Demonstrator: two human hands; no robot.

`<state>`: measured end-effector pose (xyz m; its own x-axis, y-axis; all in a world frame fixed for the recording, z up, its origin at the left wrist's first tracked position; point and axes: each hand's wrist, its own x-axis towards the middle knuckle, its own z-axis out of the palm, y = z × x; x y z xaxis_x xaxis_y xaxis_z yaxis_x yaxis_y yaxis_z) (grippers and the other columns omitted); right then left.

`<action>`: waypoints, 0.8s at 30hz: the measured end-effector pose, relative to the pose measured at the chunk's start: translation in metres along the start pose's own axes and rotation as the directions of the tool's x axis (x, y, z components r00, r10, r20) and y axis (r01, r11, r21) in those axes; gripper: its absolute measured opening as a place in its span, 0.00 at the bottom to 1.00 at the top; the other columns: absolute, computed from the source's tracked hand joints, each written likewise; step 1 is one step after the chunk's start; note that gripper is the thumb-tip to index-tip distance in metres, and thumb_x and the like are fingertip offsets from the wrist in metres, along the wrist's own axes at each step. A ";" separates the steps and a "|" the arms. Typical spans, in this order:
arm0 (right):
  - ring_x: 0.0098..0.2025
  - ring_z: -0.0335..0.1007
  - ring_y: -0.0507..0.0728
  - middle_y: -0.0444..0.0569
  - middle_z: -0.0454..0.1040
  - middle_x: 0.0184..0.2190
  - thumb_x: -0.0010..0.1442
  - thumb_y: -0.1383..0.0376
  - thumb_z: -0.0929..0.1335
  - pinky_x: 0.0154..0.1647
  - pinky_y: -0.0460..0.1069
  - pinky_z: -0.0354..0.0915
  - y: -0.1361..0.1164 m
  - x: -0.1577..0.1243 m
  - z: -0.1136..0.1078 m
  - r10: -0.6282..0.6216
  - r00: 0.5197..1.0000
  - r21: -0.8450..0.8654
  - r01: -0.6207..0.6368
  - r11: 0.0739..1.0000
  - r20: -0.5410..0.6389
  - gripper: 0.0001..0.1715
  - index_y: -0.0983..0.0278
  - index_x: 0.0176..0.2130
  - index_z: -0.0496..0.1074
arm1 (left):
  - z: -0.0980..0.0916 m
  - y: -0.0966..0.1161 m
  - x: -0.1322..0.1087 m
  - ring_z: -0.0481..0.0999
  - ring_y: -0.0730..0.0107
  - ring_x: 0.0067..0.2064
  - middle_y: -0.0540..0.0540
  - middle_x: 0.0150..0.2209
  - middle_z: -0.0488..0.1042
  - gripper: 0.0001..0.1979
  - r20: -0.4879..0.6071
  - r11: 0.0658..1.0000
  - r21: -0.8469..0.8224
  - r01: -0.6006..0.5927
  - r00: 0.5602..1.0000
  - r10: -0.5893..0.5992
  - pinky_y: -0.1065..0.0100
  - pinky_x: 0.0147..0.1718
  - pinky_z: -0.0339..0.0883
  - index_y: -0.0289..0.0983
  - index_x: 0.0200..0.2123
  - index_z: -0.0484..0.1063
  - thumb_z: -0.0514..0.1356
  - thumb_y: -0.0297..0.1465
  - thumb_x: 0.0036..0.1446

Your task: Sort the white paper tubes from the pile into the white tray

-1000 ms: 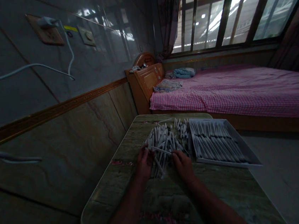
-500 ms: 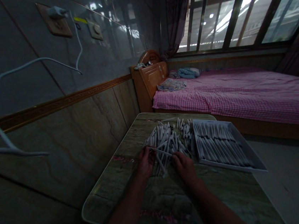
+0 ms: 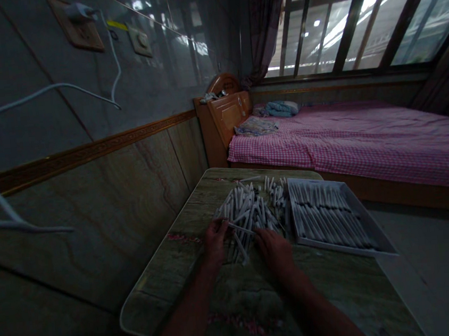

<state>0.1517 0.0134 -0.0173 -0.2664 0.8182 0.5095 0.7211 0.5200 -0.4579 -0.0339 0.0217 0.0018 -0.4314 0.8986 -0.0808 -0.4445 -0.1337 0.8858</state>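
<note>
Table (image 3: 172, 280), loose sticks (image 3: 249, 211) (heaped), tray (image 3: 376, 237)

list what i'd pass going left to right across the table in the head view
left hand → right hand → white tray filled with sticks; the loose stick pile spans both hands, so it is left out

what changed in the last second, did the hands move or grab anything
Almost nothing. The right hand edged slightly left toward the loose pile of white tubes. The left hand still pinches one end of a thin white stick whose other end meets the right hand. Nothing taken up or let go; the white tray of rowed tubes stayed put.
</note>
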 end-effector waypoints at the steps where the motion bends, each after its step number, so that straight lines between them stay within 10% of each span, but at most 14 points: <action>1: 0.36 0.74 0.58 0.52 0.79 0.35 0.67 0.63 0.62 0.37 0.48 0.63 -0.001 -0.001 -0.001 0.004 1.000 -0.031 -0.004 1.000 0.009 0.15 0.62 0.43 0.77 | 0.000 0.000 0.000 0.77 0.71 0.27 0.50 0.27 0.77 0.28 0.003 1.000 0.008 0.004 1.000 -0.004 0.71 0.26 0.70 0.35 0.32 0.73 0.75 0.44 0.29; 16: 0.20 0.57 0.51 0.40 0.61 0.15 0.59 0.56 0.63 0.20 0.45 0.49 -0.001 0.010 -0.005 0.235 0.940 0.512 -0.333 0.792 0.247 0.22 0.61 0.17 0.63 | 0.001 0.009 -0.004 0.77 0.70 0.26 0.51 0.26 0.76 0.28 0.090 0.990 0.138 0.000 0.996 -0.013 0.69 0.27 0.72 0.36 0.30 0.71 0.74 0.47 0.30; 24: 0.22 0.61 0.50 0.39 0.66 0.19 0.60 0.57 0.61 0.23 0.44 0.54 -0.008 0.025 -0.032 0.200 0.929 0.565 -0.350 0.747 0.311 0.17 0.61 0.24 0.65 | 0.006 0.004 -0.005 0.79 0.68 0.30 0.50 0.31 0.79 0.33 0.116 1.000 -0.015 0.002 0.993 0.000 0.69 0.28 0.73 0.38 0.43 0.71 0.73 0.48 0.35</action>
<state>0.1595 0.0218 0.0221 -0.3022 0.9406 0.1550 0.2702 0.2404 -0.9323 -0.0286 0.0191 0.0090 -0.3372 0.9411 -0.0270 -0.4570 -0.1385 0.8786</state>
